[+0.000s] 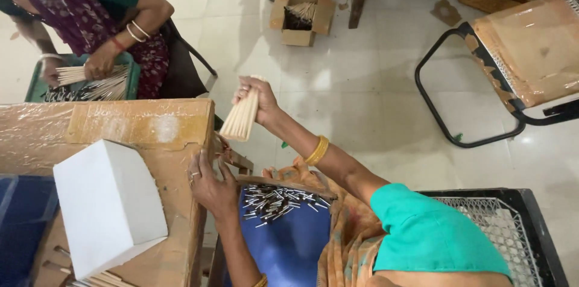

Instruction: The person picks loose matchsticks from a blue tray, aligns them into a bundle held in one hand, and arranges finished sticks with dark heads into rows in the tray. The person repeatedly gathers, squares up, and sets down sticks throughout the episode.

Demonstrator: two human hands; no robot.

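My right hand (254,99) is raised over the floor and closed around a bundle of pale thin sticks (241,119), which hangs down from my fist. My left hand (210,186) rests with spread fingers on the right edge of the cardboard-covered table (142,123) and holds nothing. Just right of that hand, a blue tray (289,245) on my lap carries a heap of several dark-tipped sticks (278,199). A white box (108,202) stands on the table to the left of my left hand, with a few loose sticks (99,278) beneath its near corner.
At the top left a co-worker's hands (99,65) hold sticks over a green crate (129,70). An open cardboard box of sticks (301,15) sits on the tiled floor. A taped-seat chair (531,52) stands right, a black mesh crate (512,220) at the bottom right.
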